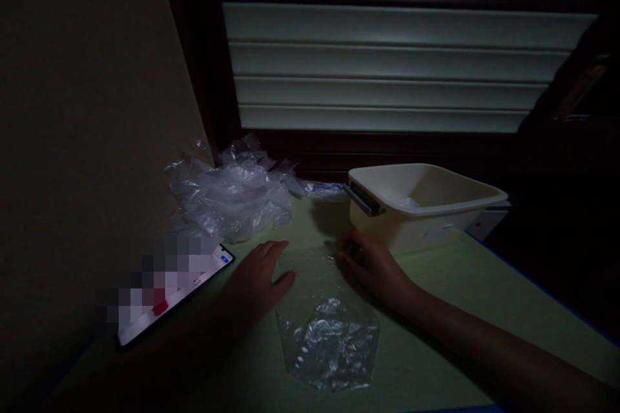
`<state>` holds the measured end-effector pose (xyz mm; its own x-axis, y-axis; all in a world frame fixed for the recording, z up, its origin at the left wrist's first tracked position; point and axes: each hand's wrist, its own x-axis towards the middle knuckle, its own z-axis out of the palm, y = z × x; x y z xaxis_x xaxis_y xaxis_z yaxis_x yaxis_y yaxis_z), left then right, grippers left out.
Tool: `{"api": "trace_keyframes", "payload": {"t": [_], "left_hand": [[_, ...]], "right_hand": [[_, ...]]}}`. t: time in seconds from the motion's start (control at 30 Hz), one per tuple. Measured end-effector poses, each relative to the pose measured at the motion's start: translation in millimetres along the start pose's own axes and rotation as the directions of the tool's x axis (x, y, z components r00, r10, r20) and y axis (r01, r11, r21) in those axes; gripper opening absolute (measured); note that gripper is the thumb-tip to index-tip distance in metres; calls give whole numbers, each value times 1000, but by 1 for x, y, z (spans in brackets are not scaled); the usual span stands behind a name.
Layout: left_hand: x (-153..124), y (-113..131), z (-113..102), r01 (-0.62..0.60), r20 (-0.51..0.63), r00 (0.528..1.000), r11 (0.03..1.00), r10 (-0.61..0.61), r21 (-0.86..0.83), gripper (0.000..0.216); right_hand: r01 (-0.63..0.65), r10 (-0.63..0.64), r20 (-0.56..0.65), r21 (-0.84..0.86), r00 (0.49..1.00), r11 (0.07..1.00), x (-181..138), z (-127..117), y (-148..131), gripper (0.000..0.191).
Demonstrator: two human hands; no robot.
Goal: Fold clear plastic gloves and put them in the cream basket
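Observation:
A clear plastic bag (334, 342) lies on the pale green tabletop (426, 322), its lower part crinkled and shiny. My left hand (261, 277) is open at the bag's upper left edge, thumb apart from the fingers. At the upper right corner of the bag, my right hand (365, 261) has its fingers curled together in a pinch. Dim light hides what lies between those fingertips. Just behind my right hand stands a cream plastic bin (411, 232) with a dark handle clip; some clear plastic shows inside it.
A heap of clear plastic bags (232, 197) sits at the back left, against the wall. A phone (184, 293) with a lit screen lies left of my left hand. Behind the table is a dark wooden panel with pale slats (387, 64). The table's blue edge runs along the right.

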<state>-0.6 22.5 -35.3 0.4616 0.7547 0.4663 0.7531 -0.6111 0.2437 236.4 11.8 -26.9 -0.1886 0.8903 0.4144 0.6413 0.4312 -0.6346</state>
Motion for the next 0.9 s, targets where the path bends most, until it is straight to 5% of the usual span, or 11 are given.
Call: {"api": "trace_keyframes", "payload": {"t": [0.3, 0.73, 0.9], "left_hand": [[0, 0, 1, -13, 23, 1000, 1000, 13, -14, 39], [1, -4, 1, 102, 20, 995, 990, -100, -93, 41], [1, -6, 3, 68, 25, 998, 992, -66, -106, 40]], "right_hand": [[-9, 7, 78, 25, 997, 1000, 1, 2, -5, 11], [112, -92, -160, 127, 983, 986, -1, -2, -3, 9], [61, -42, -133, 141, 990, 988, -1, -2, -3, 13]]}}
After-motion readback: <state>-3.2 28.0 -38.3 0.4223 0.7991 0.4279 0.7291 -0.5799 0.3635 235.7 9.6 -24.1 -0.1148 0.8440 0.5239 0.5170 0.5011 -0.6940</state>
